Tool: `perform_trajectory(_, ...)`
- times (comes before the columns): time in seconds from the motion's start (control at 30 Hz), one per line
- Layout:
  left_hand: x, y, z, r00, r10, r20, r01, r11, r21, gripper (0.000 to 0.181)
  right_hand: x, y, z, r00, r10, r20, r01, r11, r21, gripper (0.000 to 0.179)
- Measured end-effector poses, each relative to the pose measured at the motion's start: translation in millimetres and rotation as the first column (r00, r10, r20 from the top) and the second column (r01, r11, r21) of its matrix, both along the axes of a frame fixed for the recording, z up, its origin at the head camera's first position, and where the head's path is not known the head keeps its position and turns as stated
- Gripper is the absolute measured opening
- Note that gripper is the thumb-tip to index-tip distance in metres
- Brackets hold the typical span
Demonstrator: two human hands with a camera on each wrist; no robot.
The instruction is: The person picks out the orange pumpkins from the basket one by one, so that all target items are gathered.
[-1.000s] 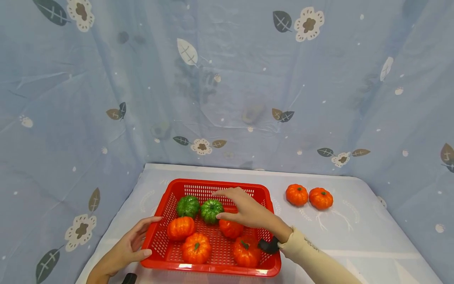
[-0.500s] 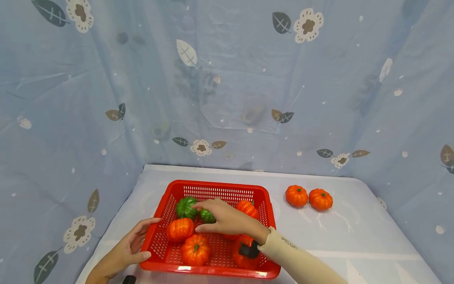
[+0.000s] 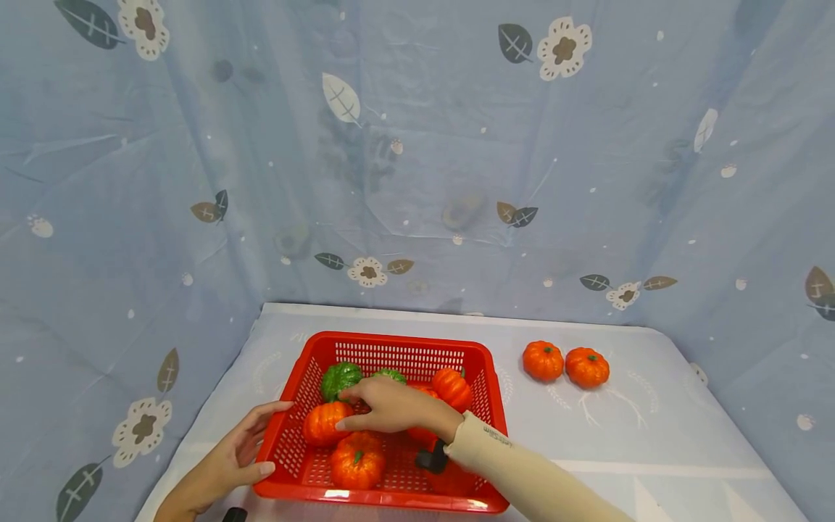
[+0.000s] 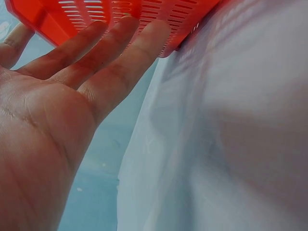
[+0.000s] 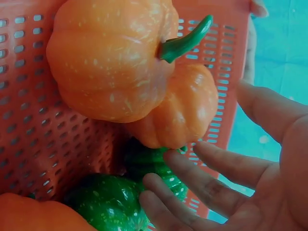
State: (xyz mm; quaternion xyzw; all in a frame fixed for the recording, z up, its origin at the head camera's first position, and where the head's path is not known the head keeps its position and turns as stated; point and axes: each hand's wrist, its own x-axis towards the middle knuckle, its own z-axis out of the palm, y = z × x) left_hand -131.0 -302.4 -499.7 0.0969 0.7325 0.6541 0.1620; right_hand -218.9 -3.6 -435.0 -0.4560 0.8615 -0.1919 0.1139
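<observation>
One left hand [image 3: 228, 451] was rested, fingers extended, against the red basket [image 3: 398, 338] at lower left; left of bottom centre, the leftmost orange pumpkin [image 3: 322, 424] was flanked rightward by the nearer right hand [image 3: 390, 404], fingers parted, nothing gripped.

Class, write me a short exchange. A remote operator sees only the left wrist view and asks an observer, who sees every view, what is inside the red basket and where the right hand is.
Operator: All I get is the left hand at the outer side of the red basket. Is anything inside?
Observer: Yes, the head view shows green pumpkins and orange pumpkins in it.
Operator: And the right hand? It is out of my picture.
Observer: The right hand reaches over the red basket, its fingertips close to the leftmost orange pumpkin.
</observation>
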Motion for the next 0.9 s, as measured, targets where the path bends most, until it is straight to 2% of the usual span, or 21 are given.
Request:
perform_trajectory(0.23, -0.5, -0.8, -1.0, 1.000, -0.017, -0.002, 0.017, 1.000, 0.012, 0.075, -2.1, -4.1, -2.0, 0.997, 0.013, 0.071, -0.014, 1.000, 0.005, 0.050)
perform_trajectory(0.4, -1.7, -0.6, -2.2, 1.000, -0.020, -0.007, 0.020, 1.000, 0.006, 0.075, -1.7, -7.6, -3.7, 0.987, 0.028, 0.155, -0.020, 0.999, -0.050, 0.037)
perform_trajectory(0.57, -0.6, -0.6, -3.6, 1.000, -0.009, -0.005, 0.009, 1.000, 0.004, 0.077, 1.6, -15.2, -8.9, 0.971, 0.081, 0.224, -0.059, 0.993, -0.104, 0.027)
perform_trajectory(0.63, -0.3, 0.0, -3.9, 1.000, -0.006, -0.015, 0.006, 1.000, 0.000, 0.077, 3.9, -17.2, -9.8, 0.968, 0.114, 0.225, -0.096, 0.991, -0.091, 0.029)
perform_trajectory(0.77, -0.4, -0.1, -4.2, 0.998, -0.020, -0.064, 0.021, 1.000, 0.005, 0.075, 8.4, -19.0, -8.7, 0.966, 0.170, 0.193, -0.165, 0.985, -0.042, 0.045)
perform_trajectory(0.9, 0.0, -1.6, -3.9, 0.996, -0.034, -0.081, 0.036, 0.999, 0.022, 0.074, 11.6, -19.3, -5.8, 0.976, 0.161, 0.146, -0.165, 0.986, 0.011, 0.061)
